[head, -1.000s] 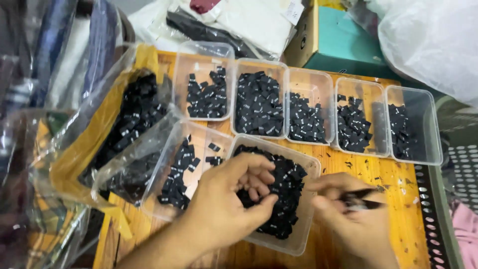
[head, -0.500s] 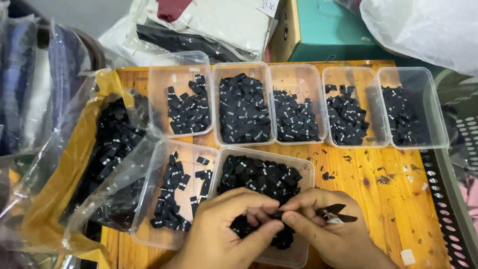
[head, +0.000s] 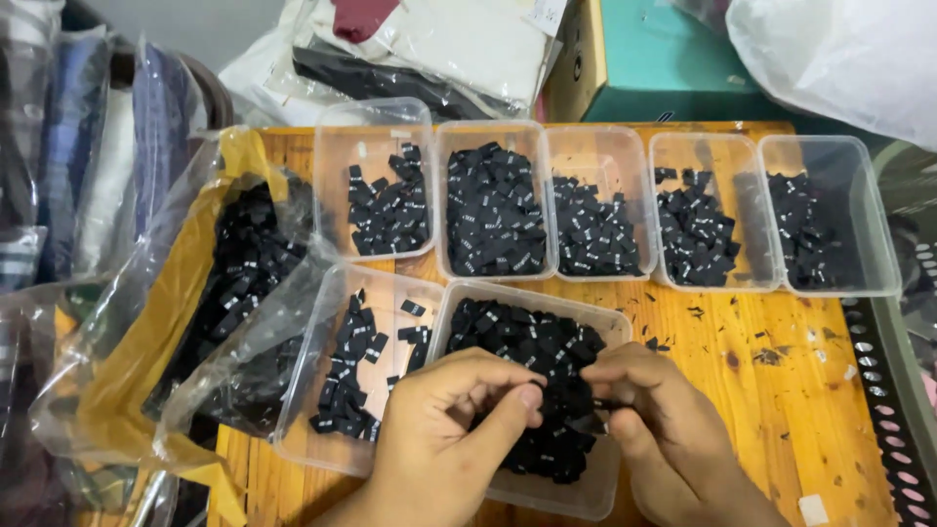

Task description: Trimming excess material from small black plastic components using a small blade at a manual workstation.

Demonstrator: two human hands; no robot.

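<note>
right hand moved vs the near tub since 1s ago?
Yes. The right hand shifted left, from beside the near tub to over its black labels, meeting the left hand.

Small black woven labels (head: 495, 208) are heaped in five clear rectangular plastic tubs (head: 828, 146) lined up across the far side of the desk, and in two more tubs (head: 600, 493) nearer. At the left, a crumpled clear plastic bag (head: 171, 224) with a yellow lining is filled with more black labels. A teal cardboard box (head: 664, 59) is seen at the far edge, beside clear-bagged folded garments (head: 459, 39) and a white plastic bag (head: 839, 49) far right.
</note>
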